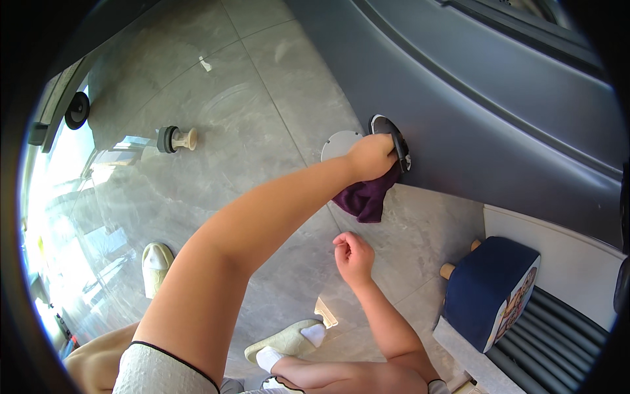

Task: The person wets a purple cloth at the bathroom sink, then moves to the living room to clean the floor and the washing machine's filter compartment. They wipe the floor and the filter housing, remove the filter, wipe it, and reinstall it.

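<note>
My left hand (pixel 373 156) is at a dark, rounded part with a pale rim (pixel 396 143) on the lower edge of a large dark grey panel (pixel 443 143). A dark purple cloth (pixel 366 197) hangs bunched beneath this hand, held in it; the fingertips are partly hidden. Behind the wrist, a light grey disc with small notches (pixel 339 144) shows in part. Lower down, my right hand (pixel 355 258) is loosely curled over the tiled floor, apart from the cloth, with nothing visible in it.
A navy padded stool with wooden legs (pixel 485 290) lies on its side at the right, by dark ribbed tubing (pixel 551 335). A black-and-cream fitting (pixel 174 140) is on the floor at left. My slippered foot (pixel 290 340) rests near a small cream piece (pixel 325 314).
</note>
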`<state>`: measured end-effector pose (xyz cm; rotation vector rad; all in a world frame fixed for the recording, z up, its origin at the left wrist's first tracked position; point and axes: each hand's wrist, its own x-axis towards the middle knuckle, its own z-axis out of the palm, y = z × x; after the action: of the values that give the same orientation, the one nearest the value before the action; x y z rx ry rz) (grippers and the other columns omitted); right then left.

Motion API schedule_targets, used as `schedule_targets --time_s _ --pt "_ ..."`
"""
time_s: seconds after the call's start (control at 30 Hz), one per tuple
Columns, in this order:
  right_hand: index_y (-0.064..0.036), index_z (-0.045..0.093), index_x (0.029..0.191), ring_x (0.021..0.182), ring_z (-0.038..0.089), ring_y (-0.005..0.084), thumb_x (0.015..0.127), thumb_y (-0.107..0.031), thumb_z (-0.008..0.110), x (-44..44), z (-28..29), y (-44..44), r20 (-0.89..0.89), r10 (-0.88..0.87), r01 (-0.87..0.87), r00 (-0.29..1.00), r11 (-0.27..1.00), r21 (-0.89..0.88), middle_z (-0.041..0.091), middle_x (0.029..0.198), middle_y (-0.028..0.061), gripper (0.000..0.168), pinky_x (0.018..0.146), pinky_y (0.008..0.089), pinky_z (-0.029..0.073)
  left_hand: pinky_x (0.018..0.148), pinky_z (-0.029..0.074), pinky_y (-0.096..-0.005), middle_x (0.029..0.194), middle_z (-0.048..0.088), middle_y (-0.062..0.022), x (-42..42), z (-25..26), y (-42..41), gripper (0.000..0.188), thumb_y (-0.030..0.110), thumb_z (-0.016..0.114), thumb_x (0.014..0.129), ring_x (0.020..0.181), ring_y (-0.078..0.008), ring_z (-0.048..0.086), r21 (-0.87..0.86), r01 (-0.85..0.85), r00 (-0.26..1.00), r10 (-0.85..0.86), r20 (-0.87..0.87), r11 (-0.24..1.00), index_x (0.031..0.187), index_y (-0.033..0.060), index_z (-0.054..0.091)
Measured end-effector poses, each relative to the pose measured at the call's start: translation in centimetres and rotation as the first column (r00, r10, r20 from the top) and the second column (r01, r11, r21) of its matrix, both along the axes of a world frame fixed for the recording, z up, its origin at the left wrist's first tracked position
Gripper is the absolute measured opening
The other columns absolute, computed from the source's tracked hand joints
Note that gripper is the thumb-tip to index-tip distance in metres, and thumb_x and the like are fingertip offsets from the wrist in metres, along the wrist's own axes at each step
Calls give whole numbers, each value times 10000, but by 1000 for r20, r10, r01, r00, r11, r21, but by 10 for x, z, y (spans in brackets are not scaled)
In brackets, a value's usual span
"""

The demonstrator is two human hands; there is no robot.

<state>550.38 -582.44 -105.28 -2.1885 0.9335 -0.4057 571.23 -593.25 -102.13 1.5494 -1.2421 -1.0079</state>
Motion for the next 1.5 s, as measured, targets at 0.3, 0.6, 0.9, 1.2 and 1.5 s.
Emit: schedule_targets --time_s 0.3,0.6,0.9,1.2,1.5 --pt "-32 624 871 628 576 133 840 24 533 -8 4 2 -46 -9 21 999 965 261 620 763 47 111 582 255 470 622 410 -232 914 558 42 -4 -8 81 372 39 500 895 697 -85 474 286 -48 477 274 -835 957 1263 53 557" --pt "-1 588 1030 789 578 86 949 14 482 -22 24 -8 72 -217 133 974 793 594 609 879 31 135 739 231 492 548 287 -212 875 509 69 -2 -18 142 357 -2 449 907 613 -54 306 266 -79 -137 254 -958 961 1235 102 545" --pt "-27 562 1213 1149 520 332 852 -58 609 30 63 -40 47 2 -1 999 1000 -26 563 1237 166 365 998 412 391 609 342 -204 993 565 50 -3 -10 174 441 -2 458 890 642 -47 346 263 -86 -67 258 -964 961 1315 99 520" --pt "-16 600 1022 852 583 209 811 -88 692 34 52 -63 -247 85 -45 965 986 162 621 932 94 241 795 344 464 653 370 -223 1001 583 39 5 1 208 404 32 542 917 728 -54 422 282 -259 361 363 -859 924 1319 63 538" --pt "-26 542 941 796 506 66 852 -38 585 14 81 -49 33 -291 191 956 705 683 557 864 -5 100 738 208 405 664 366 -180 860 579 85 15 -10 241 299 38 667 884 703 -10 422 382 -475 609 609 -508 793 1178 37 615"
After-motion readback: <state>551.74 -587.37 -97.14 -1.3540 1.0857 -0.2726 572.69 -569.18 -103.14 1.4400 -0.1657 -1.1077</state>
